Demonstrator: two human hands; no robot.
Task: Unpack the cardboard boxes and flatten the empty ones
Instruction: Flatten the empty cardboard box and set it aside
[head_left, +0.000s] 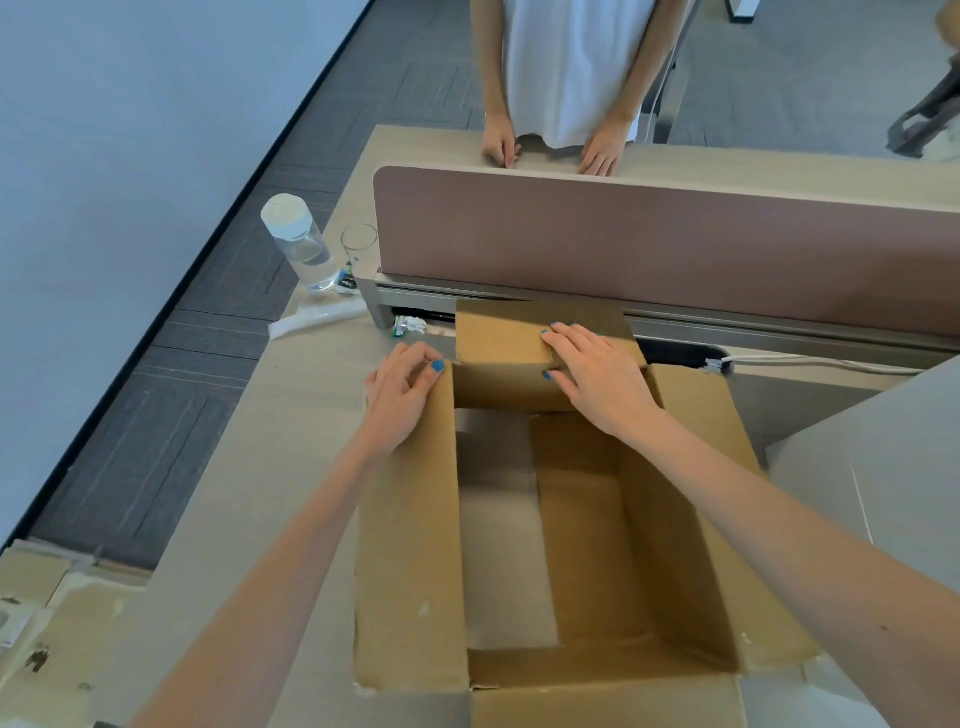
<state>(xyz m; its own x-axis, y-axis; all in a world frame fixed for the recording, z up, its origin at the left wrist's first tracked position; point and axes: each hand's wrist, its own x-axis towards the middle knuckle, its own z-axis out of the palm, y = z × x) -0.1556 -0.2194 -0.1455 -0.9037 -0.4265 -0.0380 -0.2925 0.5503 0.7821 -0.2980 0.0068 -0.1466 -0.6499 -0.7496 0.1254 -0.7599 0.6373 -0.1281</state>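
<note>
One box (649, 519): open at the top, standing on the desk (306, 415), near side of the divider (649, 249), between both forearms.
Four flaps: all folded outward; left flap (410, 545), right flap (696, 410), near flap (597, 706), far flap (498, 332).
Box bottom: one brown panel on the right, one pale patch on the left.
Left hand (402, 395): at the far corner of the left flap, fingers curled, thumb on top of the cardboard, pinching that corner.
Right hand (597, 374): laid flat on the far flap, fingers straight and pointing far-left, pressing, not clasping; thumb at the flap's fold.
One bottle (304, 244): clear, white cap, upright at the far left edge of the desk.
One glass (359, 247): clear, upright, just right of the bottle, beside the divider's left end.
One white strip (317, 317): lying near the bottle, on the desk's left edge.
One cable (831, 364): white, running right along the divider's base.
One grey panel (883, 467): right of the box.
One other person (571, 62): standing beyond the divider, two hands resting on the far desk edge.
Flat cardboard (52, 623): near left corner, below desk level, count unclear.
</note>
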